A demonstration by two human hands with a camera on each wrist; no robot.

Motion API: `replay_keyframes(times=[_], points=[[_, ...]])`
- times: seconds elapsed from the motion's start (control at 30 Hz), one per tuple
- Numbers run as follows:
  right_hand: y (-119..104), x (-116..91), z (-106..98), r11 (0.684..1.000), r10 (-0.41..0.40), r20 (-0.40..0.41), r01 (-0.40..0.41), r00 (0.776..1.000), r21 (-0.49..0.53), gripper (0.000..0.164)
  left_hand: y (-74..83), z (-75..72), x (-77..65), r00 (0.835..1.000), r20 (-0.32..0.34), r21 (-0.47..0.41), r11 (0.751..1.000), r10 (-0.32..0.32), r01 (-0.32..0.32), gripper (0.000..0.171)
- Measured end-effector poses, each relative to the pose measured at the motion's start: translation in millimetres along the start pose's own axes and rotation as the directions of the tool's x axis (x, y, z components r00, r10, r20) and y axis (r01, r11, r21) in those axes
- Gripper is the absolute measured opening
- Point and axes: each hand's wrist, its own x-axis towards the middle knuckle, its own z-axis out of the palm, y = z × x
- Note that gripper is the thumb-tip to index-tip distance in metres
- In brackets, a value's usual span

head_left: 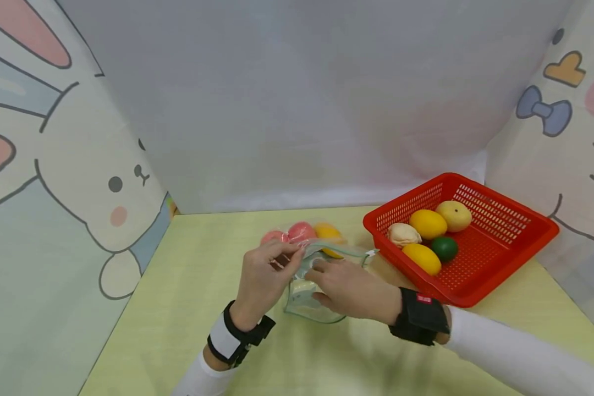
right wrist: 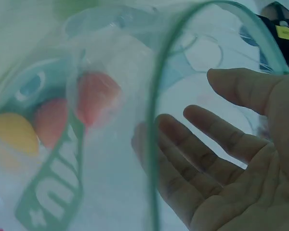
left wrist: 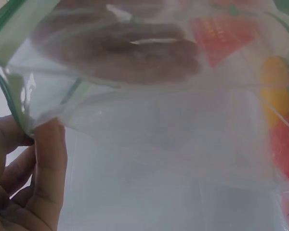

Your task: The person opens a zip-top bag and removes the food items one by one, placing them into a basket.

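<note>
**Bag of clear plastic with green edges (head_left: 304,296) in my pinch**

My bare left hand (head_left: 264,275) pinches its edge, thumb against finger. My bare right hand (head_left: 348,289) is open, fingers apart, holding nothing; its fingertips show through the plastic. The bag is between them, over the pale yellow table (head_left: 178,286). Two round pink things (head_left: 302,231) lie just beyond, near a red plastic basket (head_left: 490,247).

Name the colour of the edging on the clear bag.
The edging of the clear bag is green; the right wrist view shows it best.
</note>
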Motion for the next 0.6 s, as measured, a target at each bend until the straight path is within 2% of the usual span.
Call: replay_keyframes(times=[0.1,0.2,0.33,0.43,0.5,0.6], points=[[10.7,16.7,21.1,0.996,0.055,0.056,-0.058,0.997,0.071,0.050,0.1,0.7,0.0,1.000,0.002,-0.001,1.000,0.000,0.000,0.007],[24.8,31.9,35.2,0.971,0.176,0.153,-0.197,0.972,0.133,0.055,0.5,1.5,0.2,1.000,0.008,-0.002,1.000,0.005,-0.005,0.007],[39.2,48.5,46.9,0.907,0.312,0.279,-0.372,0.908,0.196,0.034,1.0,2.3,0.1,1.000,0.017,-0.001,1.000,0.022,-0.022,0.005],[44.1,56.7,53.5,0.859,0.367,0.323,-0.452,0.872,0.243,0.024,1.2,2.7,0.0,0.999,0.018,0.002,0.999,0.034,-0.034,0.002],[46.4,60.5,58.7,0.856,0.389,0.285,-0.458,0.876,0.240,0.023,1.0,2.9,0.0,0.999,0.021,-0.002,0.999,0.037,-0.037,0.002],[50.1,62.9,67.5,0.893,0.385,0.144,-0.408,0.912,0.189,0.017,0.3,3.3,0.2,0.999,0.027,-0.004,0.999,0.037,-0.037,0.003]])
